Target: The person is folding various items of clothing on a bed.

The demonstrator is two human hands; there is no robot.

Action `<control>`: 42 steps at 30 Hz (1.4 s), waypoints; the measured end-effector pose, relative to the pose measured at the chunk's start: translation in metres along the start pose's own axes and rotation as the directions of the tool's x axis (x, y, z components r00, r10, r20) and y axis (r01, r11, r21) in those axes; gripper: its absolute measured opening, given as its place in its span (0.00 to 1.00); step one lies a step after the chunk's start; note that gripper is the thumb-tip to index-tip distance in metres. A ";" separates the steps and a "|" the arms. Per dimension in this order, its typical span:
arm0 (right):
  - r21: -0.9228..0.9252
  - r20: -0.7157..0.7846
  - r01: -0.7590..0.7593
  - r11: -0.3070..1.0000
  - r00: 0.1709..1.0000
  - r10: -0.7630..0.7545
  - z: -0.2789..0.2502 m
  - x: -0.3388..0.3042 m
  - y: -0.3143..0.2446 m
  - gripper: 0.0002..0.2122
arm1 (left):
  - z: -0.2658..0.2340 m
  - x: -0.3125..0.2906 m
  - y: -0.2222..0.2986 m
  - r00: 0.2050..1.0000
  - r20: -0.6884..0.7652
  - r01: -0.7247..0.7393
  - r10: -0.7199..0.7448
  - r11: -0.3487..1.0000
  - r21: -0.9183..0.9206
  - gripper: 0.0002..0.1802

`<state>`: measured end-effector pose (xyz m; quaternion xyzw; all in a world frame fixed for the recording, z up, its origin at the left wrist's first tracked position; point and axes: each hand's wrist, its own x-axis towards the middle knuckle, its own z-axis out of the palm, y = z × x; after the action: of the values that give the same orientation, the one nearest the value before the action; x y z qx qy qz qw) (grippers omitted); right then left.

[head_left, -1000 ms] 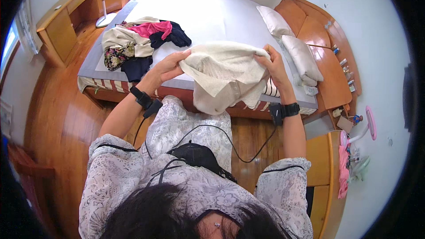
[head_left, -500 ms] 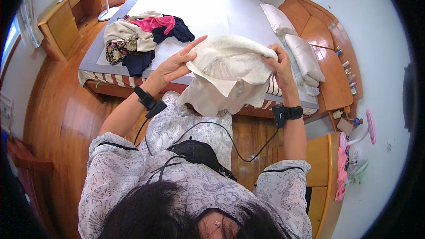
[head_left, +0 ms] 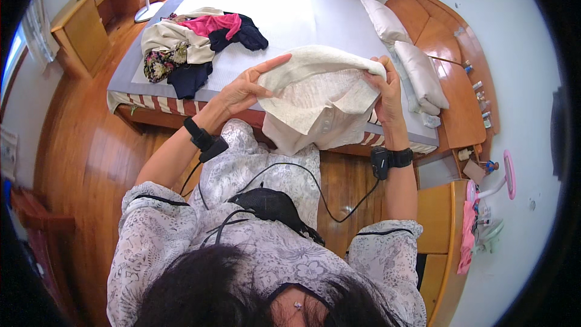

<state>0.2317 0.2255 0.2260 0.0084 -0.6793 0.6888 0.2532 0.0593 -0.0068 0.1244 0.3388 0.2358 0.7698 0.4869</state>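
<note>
Between my two hands hangs an off-white knit garment (head_left: 302, 127), its upper edge stretched into a wide band and its lower part draping in front of my knees. A few small pale round spots that look like buttons show on its front. My left hand (head_left: 245, 89) pinches the garment's left edge, with the index finger stretched along the top and the thumb on the near side. At the opposite edge, my right hand (head_left: 389, 91) is closed on the cloth, fingers curled over the rim. What kind of garment it is stays unclear.
Beyond the garment stands a bed (head_left: 302, 9) with a white mattress. On its left side lies a heap of clothes (head_left: 193, 45), cream, pink, dark blue and floral. Two pillows (head_left: 417, 75) rest by the wooden headboard (head_left: 451, 91). A cable (head_left: 321, 197) loops between my wrist straps.
Both hands have shifted slightly right with the garment. Its folds have opened somewhat, so more of its inner face and the button-like spots show.
</note>
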 end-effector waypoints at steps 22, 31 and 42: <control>-0.021 -0.088 -0.431 0.902 0.900 0.428 -0.015 -0.009 0.029 0.19 | -0.017 -0.002 -0.005 0.982 -0.137 0.112 -0.132 0.983 -0.143 0.42; 0.457 -0.083 -0.243 0.856 0.946 0.313 -0.029 -0.003 0.047 0.10 | -0.043 -0.002 -0.044 0.896 -0.269 0.427 -0.353 0.850 0.308 0.08; 0.554 -0.129 -0.226 0.801 0.928 0.350 -0.041 -0.004 0.051 0.12 | -0.049 0.010 -0.054 0.960 -0.218 0.101 -0.178 0.941 -0.325 0.16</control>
<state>0.2304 0.2652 0.1743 -0.1041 -0.4228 0.8759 0.2079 0.0515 0.0227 0.0572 0.1434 0.1934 0.7963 0.5549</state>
